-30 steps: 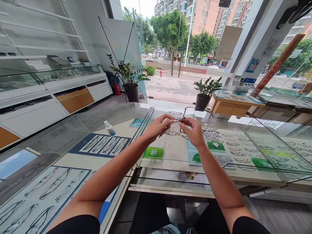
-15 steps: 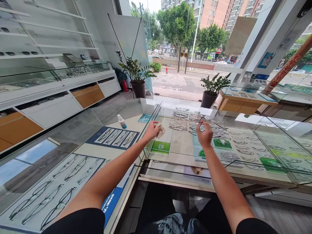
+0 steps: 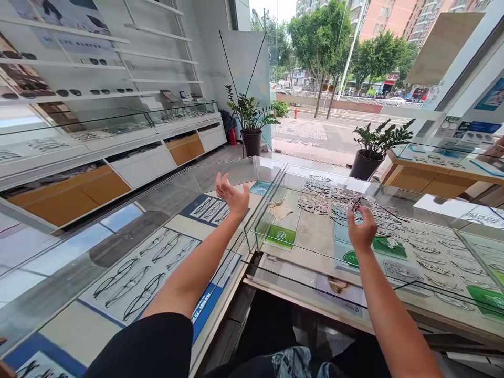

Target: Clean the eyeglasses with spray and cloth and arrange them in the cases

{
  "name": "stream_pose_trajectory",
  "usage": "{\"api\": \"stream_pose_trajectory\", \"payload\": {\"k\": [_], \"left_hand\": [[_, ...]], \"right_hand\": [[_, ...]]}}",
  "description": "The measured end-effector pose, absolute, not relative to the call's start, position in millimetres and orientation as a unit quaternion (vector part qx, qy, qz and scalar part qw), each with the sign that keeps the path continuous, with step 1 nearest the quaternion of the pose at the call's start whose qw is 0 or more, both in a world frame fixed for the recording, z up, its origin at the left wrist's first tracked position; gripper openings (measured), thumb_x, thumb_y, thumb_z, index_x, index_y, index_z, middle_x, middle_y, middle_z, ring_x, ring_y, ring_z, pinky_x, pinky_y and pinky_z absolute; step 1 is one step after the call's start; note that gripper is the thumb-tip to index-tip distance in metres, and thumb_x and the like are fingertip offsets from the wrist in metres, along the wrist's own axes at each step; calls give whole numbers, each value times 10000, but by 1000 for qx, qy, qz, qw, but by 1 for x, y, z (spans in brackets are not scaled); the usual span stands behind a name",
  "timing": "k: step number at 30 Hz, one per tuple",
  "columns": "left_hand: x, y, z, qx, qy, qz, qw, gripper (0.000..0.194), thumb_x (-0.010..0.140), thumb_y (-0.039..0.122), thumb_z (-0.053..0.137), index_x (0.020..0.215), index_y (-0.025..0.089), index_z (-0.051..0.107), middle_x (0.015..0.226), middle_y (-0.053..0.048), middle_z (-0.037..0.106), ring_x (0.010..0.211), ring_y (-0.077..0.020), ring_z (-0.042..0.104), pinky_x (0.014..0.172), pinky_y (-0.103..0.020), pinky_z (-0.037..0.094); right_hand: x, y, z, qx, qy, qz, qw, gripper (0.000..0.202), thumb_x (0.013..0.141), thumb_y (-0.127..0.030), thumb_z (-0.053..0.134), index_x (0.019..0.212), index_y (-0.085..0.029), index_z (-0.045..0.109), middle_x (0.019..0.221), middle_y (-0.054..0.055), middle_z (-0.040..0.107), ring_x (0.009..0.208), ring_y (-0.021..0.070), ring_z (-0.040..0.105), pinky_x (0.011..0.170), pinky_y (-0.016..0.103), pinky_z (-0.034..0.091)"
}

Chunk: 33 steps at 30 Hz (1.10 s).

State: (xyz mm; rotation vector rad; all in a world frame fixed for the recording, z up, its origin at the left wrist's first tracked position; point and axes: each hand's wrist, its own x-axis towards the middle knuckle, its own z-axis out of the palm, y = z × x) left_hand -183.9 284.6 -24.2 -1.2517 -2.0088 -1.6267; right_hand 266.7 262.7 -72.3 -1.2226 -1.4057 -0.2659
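My left hand [image 3: 233,198] is over the left glass counter, fingers curved and thumb apart. A small white tip, perhaps the spray bottle's cap, shows by its fingers; the rest of the bottle is hidden behind the hand. My right hand [image 3: 361,227] pinches a pair of dark-framed eyeglasses [image 3: 357,202] above the right-hand counter. A beige cloth [image 3: 280,210] lies crumpled on the glass top between my hands, near a green card [image 3: 280,236]. Beyond and beside the right hand, rows of eyeglasses [image 3: 315,202] sit in the display case.
Glass edges [image 3: 254,231] meet where the two counters join. Trays of eyeglasses [image 3: 145,268] lie under the left glass. Potted plants [image 3: 252,142] stand beyond the counters, and a wall display case [image 3: 177,123] runs along the left.
My left hand has let go of the cloth, leaving it on the glass, and moved left to where the spray bottle stood. My right hand still holds the eyeglasses. The view has turned left.
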Motion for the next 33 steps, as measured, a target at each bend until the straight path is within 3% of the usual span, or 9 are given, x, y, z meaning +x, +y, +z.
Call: {"api": "stream_pose_trajectory", "payload": {"k": [5, 9, 13, 16, 20, 24, 28, 31, 33], "left_hand": [[-205, 296, -38, -293, -757, -584, 7, 803, 880, 179, 811, 1555, 176, 377, 1671, -277, 495, 1626, -395, 426, 1338, -556, 278], [-212, 302, -42, -256, -752, -598, -106, 491, 905, 77, 699, 1336, 204, 502, 1303, -161, 719, 1345, -362, 652, 1293, -583, 289], [-214, 303, -39, -261, -720, -630, -128, 260, 916, 62, 624, 1065, 243, 510, 1082, -83, 684, 1162, -311, 659, 1222, -532, 362], [-202, 303, -30, -294, -660, -674, -156, 247, 902, 88, 625, 1039, 252, 503, 1041, -47, 626, 1020, -246, 624, 1018, -393, 486], [-157, 301, -23, -382, -556, -687, -269, 205, 876, 191, 687, 985, 250, 525, 901, 3, 560, 806, -166, 549, 762, -276, 494], [-91, 295, -27, -467, -453, -606, -458, 352, 812, 468, 781, 897, 250, 517, 763, 16, 525, 671, -159, 526, 558, -250, 448], [-47, 289, -31, -498, -364, -482, -622, 585, 779, 783, 742, 836, 250, 508, 650, 43, 437, 549, -148, 437, 437, -233, 352], [-42, 287, -30, -483, -302, -410, -712, 661, 752, 813, 812, 927, 246, 520, 683, 60, 451, 555, -128, 429, 440, -198, 327], [-45, 285, -27, -490, -297, -409, -710, 684, 752, 778, 867, 1009, 252, 514, 737, 60, 512, 591, -129, 484, 462, -202, 388]], "right_hand": [[269, 261, -76, -531, -603, -103, 586, 369, 1021, -519, 637, 1084, -186, 783, 1099, 180, 856, 1055, 367, 807, 977, 519, 625], [269, 259, -74, -546, -595, -91, 583, 390, 1015, -537, 627, 1071, -185, 787, 1081, 179, 853, 1031, 359, 800, 956, 505, 619], [266, 255, -69, -543, -591, -83, 591, 377, 1022, -529, 627, 1062, -193, 791, 1096, 175, 856, 1053, 364, 803, 970, 510, 617], [261, 251, -65, -535, -586, -68, 605, 357, 1032, -526, 632, 1062, -205, 787, 1098, 165, 856, 1052, 352, 802, 982, 507, 619], [251, 247, -60, -524, -582, -35, 621, 341, 1031, -523, 648, 1056, -215, 792, 1092, 154, 859, 1040, 343, 800, 977, 501, 619], [237, 242, -57, -519, -578, 41, 628, 368, 1024, -548, 664, 1079, -216, 811, 1099, 140, 865, 1019, 332, 792, 956, 490, 620], [224, 237, -55, -513, -581, 88, 625, 345, 1022, -534, 670, 1083, -229, 821, 1097, 118, 874, 998, 313, 790, 950, 470, 621], [220, 236, -54, -511, -586, 96, 621, 313, 1018, -514, 673, 1056, -239, 818, 1082, 110, 875, 994, 307, 795, 933, 454, 625], [219, 235, -53, -511, -587, 103, 619, 309, 1015, -513, 675, 1053, -241, 818, 1087, 107, 876, 1000, 305, 796, 941, 455, 624]]}}
